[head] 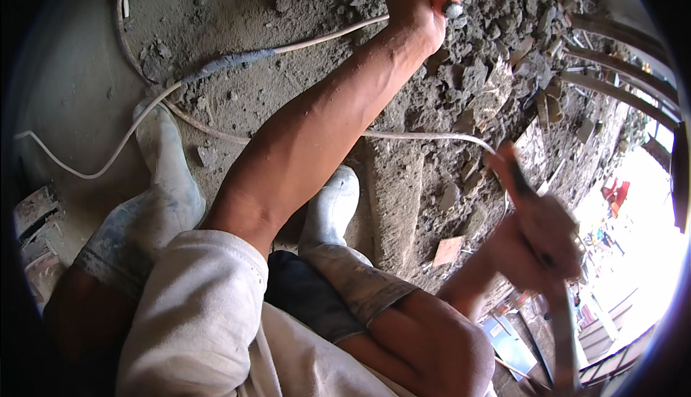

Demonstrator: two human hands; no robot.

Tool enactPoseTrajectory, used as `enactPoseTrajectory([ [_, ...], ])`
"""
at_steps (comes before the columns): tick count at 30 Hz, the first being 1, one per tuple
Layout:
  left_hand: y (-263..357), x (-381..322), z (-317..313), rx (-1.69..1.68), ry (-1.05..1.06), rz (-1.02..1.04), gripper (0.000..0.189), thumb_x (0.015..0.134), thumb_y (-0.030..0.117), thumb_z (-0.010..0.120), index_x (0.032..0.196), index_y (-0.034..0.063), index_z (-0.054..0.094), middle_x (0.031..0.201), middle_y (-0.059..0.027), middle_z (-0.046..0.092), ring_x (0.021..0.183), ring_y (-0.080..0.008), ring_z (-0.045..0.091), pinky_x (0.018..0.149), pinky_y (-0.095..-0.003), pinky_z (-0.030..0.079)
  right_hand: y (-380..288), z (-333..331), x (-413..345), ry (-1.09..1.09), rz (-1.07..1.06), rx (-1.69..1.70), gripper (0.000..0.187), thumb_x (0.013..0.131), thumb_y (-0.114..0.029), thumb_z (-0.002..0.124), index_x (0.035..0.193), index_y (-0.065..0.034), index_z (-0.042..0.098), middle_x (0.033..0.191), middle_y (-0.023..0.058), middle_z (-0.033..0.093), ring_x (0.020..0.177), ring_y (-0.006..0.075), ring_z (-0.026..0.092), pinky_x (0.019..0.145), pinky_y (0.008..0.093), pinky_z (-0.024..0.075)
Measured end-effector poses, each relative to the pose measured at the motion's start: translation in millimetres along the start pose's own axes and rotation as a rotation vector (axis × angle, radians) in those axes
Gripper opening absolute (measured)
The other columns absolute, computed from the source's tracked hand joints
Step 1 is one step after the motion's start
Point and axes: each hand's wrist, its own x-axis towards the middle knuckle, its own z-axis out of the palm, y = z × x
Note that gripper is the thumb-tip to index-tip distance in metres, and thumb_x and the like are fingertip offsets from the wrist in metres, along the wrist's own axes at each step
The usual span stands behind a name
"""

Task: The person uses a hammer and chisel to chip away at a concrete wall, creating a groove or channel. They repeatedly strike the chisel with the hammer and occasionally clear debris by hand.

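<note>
My left hand [415,8], at the top centre, is closed around a tool, probably a chisel [452,9], whose rounded metal end shows beside the thumb; the rest is hidden. Blurred at the right, my right hand [540,246] grips a long-handled tool, probably a hammer [564,337]. One end of it, orange and dark, sticks out above the fist, while its shaft runs down to the lower picture edge. Broken rubble [475,78] lies beneath and between the hands. A pale cable [329,35] passes behind my left hand.
Another cable [421,135] crosses the dusty floor under my left forearm. A dark tape wrap [229,63] covers part of the upper cable. My pale boots [332,197] stand by a concrete ledge [397,202]. Curved bars [621,67] line the upper right; a blue sheet [509,343] lies lower right.
</note>
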Motion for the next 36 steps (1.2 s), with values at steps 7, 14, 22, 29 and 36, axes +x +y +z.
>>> enactPoseTrajectory([
  [7, 4, 3, 9, -0.056, 0.127, -0.012, 0.049, 0.104, 0.041, 0.027, 0.066, 0.0142, 0.043, 0.05, -0.0024, 0.04, 0.04, -0.0154, 0.036, 0.04, -0.0338, 0.043, 44, 20, -34, -0.361, 0.874, -0.675, 0.021, 0.092, -0.018, 0.068, 0.077, -0.0042, 0.062, 0.062, -0.0013, 0.056, 0.048, 0.0071, 0.048, 0.042, 0.0265, 0.0377],
  [14, 0, -35, 14, 0.12, 0.209, -0.04, 0.031, 0.101, 0.027, 0.032, 0.083, 0.0094, 0.049, 0.063, -0.0026, 0.048, 0.046, -0.0115, 0.038, 0.045, -0.0262, 0.04, -42, 6, 61, -0.254, 0.177, 0.104, 0.038, 0.104, -0.03, 0.036, 0.07, -0.0136, 0.036, 0.059, -0.0003, 0.034, 0.051, 0.0123, 0.031, 0.05, 0.0295, 0.0308],
  [22, 22, -22, -18, 0.125, 0.029, -0.117, 0.034, 0.104, 0.037, 0.029, 0.093, 0.0114, 0.048, 0.064, 0.0007, 0.047, 0.051, -0.0119, 0.044, 0.048, -0.0276, 0.042, -55, -7, 50, -0.356, 0.107, 0.032, 0.039, 0.102, -0.04, 0.044, 0.076, -0.0119, 0.043, 0.068, 0.0016, 0.04, 0.056, 0.0144, 0.04, 0.052, 0.0298, 0.0323],
  [29, 14, -6, -3, -0.03, 0.03, 0.0, 0.032, 0.102, 0.031, 0.029, 0.085, 0.0106, 0.047, 0.053, -0.0001, 0.042, 0.048, -0.0107, 0.044, 0.044, -0.0281, 0.046, -45, 20, 26, -0.277, 0.005, -0.005, 0.048, 0.099, -0.052, 0.046, 0.076, -0.0102, 0.044, 0.067, 0.0025, 0.042, 0.055, 0.0166, 0.042, 0.052, 0.0324, 0.0347],
  [36, 17, -26, -1, 0.086, 0.085, -0.07, 0.034, 0.103, 0.033, 0.028, 0.089, 0.0079, 0.047, 0.062, 0.0, 0.045, 0.039, -0.0099, 0.03, 0.045, -0.0242, 0.036, 55, -6, -26, -0.334, 0.362, -0.116, 0.018, 0.094, -0.01, 0.058, 0.079, 0.0, 0.055, 0.067, 0.008, 0.057, 0.057, 0.0134, 0.052, 0.052, 0.0294, 0.0437],
])
